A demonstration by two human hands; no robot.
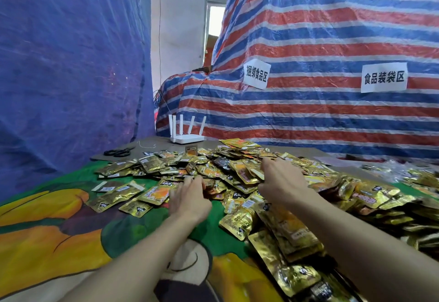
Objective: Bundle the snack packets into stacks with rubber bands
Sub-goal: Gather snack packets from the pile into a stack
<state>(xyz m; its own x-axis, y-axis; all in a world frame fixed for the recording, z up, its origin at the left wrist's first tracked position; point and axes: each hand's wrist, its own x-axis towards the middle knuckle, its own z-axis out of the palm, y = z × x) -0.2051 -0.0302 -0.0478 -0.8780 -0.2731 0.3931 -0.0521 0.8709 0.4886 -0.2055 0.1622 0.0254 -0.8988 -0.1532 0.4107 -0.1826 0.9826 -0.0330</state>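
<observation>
Snack packets (237, 173): a loose heap, spread from 11 to 4 o'clock over the patterned cloth (71, 218). No banded stack or rubber band is seen, so bundling is judged barely begun. Left hand (190, 195) and right hand (282, 180) are laid on the heap; whether anything is gripped cannot be told.

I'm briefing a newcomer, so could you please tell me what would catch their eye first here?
A heap of gold snack packets sprawls across the middle and right, with the left hand and right hand reaching into it. Behind looms a red, white and blue striped tarpaulin.
</observation>
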